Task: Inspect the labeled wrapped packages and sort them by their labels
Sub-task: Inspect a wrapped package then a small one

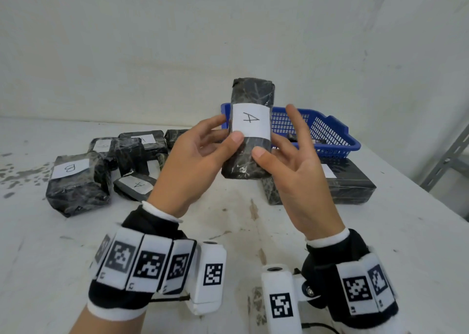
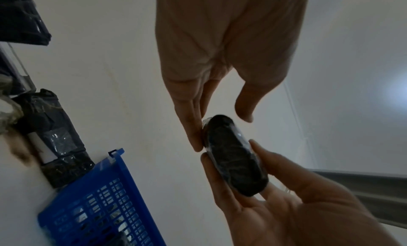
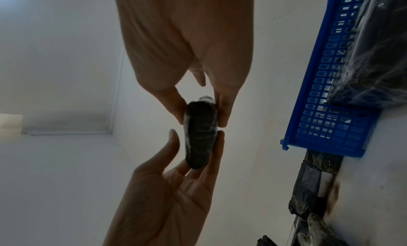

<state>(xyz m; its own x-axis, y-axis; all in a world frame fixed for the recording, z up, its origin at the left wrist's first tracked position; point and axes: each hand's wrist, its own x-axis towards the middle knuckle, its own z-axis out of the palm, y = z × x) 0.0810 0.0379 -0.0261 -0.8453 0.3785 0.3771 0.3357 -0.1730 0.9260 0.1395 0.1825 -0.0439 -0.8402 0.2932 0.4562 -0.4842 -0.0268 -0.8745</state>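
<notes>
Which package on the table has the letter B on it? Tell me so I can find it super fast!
Start at the white table and look to the left, away from the blue basket, to the pile of black wrapped packages. The B package is the biggest one, at the pile's left, nearest the person. Its white label reads B; its neighbour shows an A.

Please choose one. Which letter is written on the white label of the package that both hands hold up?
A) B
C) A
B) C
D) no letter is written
C: in the head view the white label on the black wrapped package, which the left hand and the right hand hold up, shows a handwritten "A".
</notes>
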